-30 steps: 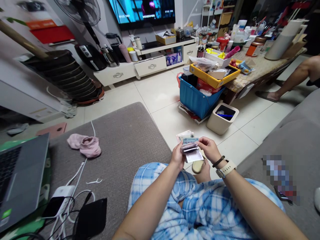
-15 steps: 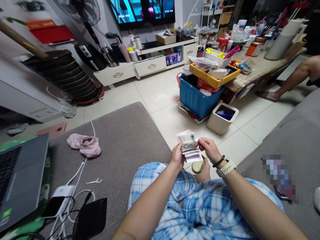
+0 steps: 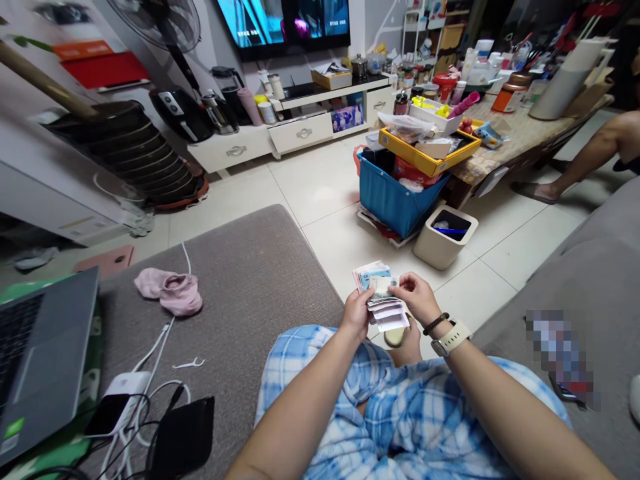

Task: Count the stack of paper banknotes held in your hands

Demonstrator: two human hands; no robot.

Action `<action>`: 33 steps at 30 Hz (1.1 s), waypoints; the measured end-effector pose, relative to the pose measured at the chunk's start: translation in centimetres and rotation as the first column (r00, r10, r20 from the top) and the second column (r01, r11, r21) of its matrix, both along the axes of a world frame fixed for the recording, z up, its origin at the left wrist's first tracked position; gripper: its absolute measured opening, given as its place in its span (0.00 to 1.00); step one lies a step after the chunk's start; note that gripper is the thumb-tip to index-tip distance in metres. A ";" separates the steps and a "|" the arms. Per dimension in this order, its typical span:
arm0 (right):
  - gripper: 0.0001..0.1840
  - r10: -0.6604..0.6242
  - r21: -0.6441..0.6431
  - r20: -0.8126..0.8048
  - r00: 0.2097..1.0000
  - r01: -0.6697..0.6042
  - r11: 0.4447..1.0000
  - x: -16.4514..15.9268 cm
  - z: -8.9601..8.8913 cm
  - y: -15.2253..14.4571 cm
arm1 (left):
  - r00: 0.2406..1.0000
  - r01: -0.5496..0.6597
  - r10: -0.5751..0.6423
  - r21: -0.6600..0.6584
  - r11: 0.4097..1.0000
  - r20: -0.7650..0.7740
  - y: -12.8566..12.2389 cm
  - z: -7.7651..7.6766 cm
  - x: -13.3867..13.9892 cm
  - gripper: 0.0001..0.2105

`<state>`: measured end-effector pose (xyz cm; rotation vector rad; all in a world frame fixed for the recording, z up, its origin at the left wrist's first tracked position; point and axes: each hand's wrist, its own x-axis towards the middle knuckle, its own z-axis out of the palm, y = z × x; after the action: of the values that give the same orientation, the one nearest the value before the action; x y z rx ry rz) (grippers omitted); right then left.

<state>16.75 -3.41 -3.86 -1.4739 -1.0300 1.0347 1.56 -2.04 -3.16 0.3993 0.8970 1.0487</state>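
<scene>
Thin rectangular paper banknotes fanned out in midair, gripped by the left hand; the right hand pinched the top note by its edge. Nearer the body, soft checked trousers bunched beside coarse grey upholstery.

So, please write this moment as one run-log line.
left hand: grips banknotes | right hand: touches top note | ahead: beige bin, blue basket

Nothing can be read for certain. Small white captions near the bottom of the television are too tiny to make out; print on the banknotes, the laptop's green sticker and the orange jar is likewise illegible.
</scene>
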 end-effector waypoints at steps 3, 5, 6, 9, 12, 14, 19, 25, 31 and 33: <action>0.21 0.049 0.007 0.013 0.999 -0.050 0.999 -0.1 0.2 -0.1 | 1.000 -0.016 0.017 -0.027 0.999 0.006 0.1 -0.2 0.0 0.13; 0.20 0.074 0.028 -0.013 0.997 -0.073 0.997 -0.2 0.5 -0.2 | 0.999 -0.032 0.033 -0.043 0.999 0.027 0.3 -0.4 0.1 0.12; 0.19 0.085 0.038 -0.034 0.996 -0.083 0.996 -0.3 0.6 -0.2 | 0.998 -0.036 0.038 -0.046 0.998 0.042 0.3 -0.6 0.1 0.13; 0.18 0.116 0.044 -0.110 0.987 -0.111 0.993 -0.4 1.1 -0.4 | 0.996 -0.041 0.045 -0.058 0.997 0.072 0.5 -0.9 0.1 0.13; 0.17 0.130 0.044 -0.176 0.976 -0.124 0.991 -0.5 1.3 -0.4 | 0.997 -0.045 0.050 -0.068 0.997 0.061 0.6 -1.0 0.2 0.13; 0.17 0.132 0.046 -0.202 0.970 -0.125 0.991 -0.5 1.4 -0.4 | 0.997 -0.046 0.050 -0.069 0.997 0.055 0.6 -1.0 0.2 0.12; 0.18 0.121 0.024 -0.210 0.970 -0.118 0.993 -0.6 1.6 -0.4 | 0.998 -0.036 0.038 -0.047 0.998 0.052 0.6 -1.1 0.1 0.12; 0.19 0.133 0.016 -0.214 0.968 -0.132 0.991 -0.6 2.1 -0.4 | 0.998 -0.031 0.034 -0.044 0.999 0.049 0.6 -1.1 0.1 0.13; 0.24 0.163 0.012 -0.204 0.965 -0.164 0.986 -0.4 2.0 -0.5 | 0.999 -0.037 0.037 -0.031 0.999 -0.008 0.3 -0.5 0.1 0.13; 0.23 0.136 0.000 -0.186 0.973 -0.138 0.990 -0.4 1.7 -0.4 | 0.999 -0.042 0.042 -0.021 0.999 -0.025 0.3 -0.4 0.1 0.12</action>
<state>16.39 -3.82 -2.18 -1.3025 -1.0024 1.2544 1.62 -1.78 -3.52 0.3777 0.9408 1.0737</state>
